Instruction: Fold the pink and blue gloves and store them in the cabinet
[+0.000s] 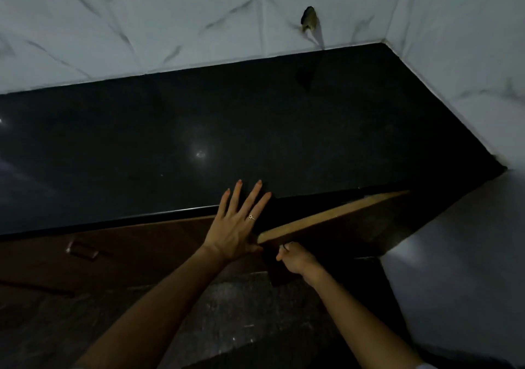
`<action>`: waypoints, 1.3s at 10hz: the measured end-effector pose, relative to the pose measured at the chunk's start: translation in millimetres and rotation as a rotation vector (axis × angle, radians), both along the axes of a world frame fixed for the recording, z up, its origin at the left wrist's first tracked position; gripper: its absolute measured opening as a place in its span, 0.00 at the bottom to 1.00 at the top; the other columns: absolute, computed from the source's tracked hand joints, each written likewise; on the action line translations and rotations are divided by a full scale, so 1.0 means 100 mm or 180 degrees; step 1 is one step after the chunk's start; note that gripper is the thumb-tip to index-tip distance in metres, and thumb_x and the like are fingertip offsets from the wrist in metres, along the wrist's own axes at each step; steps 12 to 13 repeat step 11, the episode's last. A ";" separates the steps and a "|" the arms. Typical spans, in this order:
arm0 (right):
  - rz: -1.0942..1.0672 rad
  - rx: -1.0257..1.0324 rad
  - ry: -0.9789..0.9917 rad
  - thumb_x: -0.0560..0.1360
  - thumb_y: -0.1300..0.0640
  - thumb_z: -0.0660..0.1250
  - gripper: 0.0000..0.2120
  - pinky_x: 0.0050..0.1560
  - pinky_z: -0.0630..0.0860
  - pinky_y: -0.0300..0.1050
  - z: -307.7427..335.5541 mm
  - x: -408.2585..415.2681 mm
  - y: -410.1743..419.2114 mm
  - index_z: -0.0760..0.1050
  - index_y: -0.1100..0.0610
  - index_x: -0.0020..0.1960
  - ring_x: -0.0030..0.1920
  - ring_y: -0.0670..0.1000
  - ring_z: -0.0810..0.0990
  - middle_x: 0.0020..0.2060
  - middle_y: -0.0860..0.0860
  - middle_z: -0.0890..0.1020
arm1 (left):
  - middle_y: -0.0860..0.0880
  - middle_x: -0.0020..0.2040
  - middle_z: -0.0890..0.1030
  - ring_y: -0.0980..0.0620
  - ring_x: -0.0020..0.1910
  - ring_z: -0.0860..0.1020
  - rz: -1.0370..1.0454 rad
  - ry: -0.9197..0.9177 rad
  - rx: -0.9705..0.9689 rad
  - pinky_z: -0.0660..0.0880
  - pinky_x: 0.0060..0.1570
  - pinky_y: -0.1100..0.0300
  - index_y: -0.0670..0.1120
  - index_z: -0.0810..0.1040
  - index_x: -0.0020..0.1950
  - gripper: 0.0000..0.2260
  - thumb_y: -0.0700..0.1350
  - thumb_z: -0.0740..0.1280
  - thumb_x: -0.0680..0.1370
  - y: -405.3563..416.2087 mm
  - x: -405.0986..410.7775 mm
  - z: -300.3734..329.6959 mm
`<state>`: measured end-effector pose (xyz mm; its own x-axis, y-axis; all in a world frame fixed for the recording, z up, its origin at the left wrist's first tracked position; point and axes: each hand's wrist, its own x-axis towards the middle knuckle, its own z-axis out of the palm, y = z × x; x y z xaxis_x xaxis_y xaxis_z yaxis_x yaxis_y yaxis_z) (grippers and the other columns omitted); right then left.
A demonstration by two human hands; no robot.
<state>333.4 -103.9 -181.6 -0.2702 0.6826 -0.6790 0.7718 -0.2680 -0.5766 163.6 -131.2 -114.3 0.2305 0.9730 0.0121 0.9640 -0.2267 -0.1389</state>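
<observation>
The cabinet door (pixel 326 226) stood ajar under the black table (pixel 227 130). The right hand (pixel 295 258) curled its fingers on what seemed to be its handle; the left hand (pixel 238 223) lay flat, fingers spread, gripping nothing. No gloves showed; soft and light, they would suit a pinch at the cuff.

A home kitchen — black stone countertop (pixel 227 130), marbled wall tiles (pixel 142 13), wooden cabinet door (pixel 326 226) beneath.

Left hand (pixel 238 226) is lying flat, fingers straight and spread, reaching over the surface's (pixel 199 130) front edge. Right hand (pixel 295 258) is curling its fingers in a grip, forearm extended below that edge.
</observation>
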 end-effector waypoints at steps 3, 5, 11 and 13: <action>-0.0104 0.0139 -0.0004 0.79 0.57 0.57 0.18 0.64 0.70 0.47 0.01 -0.26 0.35 0.72 0.64 0.65 0.65 0.60 0.73 0.64 0.62 0.75 | 0.43 0.77 0.38 0.29 0.74 0.43 0.0299 0.0109 0.0057 0.35 0.67 0.35 0.54 0.28 0.73 0.58 0.71 0.67 0.63 0.36 -0.27 -0.07; -0.0308 0.0000 0.0029 0.81 0.56 0.54 0.17 0.62 0.69 0.44 -0.01 -0.37 0.51 0.76 0.63 0.61 0.63 0.59 0.74 0.62 0.61 0.76 | 0.48 0.75 0.31 0.30 0.75 0.43 0.0321 -0.0120 -0.0245 0.44 0.71 0.34 0.58 0.22 0.69 0.52 0.66 0.65 0.70 0.52 -0.33 -0.14; -0.0153 -0.0160 -0.0489 0.78 0.47 0.57 0.21 0.56 0.72 0.47 0.30 -0.39 0.36 0.69 0.55 0.66 0.62 0.55 0.75 0.63 0.55 0.75 | 0.50 0.79 0.39 0.38 0.76 0.38 0.0419 -0.0923 -0.1121 0.36 0.70 0.39 0.56 0.33 0.75 0.51 0.73 0.61 0.66 0.54 -0.35 0.20; -0.0153 -0.0160 -0.0489 0.78 0.47 0.57 0.21 0.56 0.72 0.47 0.30 -0.39 0.36 0.69 0.55 0.66 0.62 0.55 0.75 0.63 0.55 0.75 | 0.50 0.79 0.39 0.38 0.76 0.38 0.0419 -0.0923 -0.1121 0.36 0.70 0.39 0.56 0.33 0.75 0.51 0.73 0.61 0.66 0.54 -0.35 0.20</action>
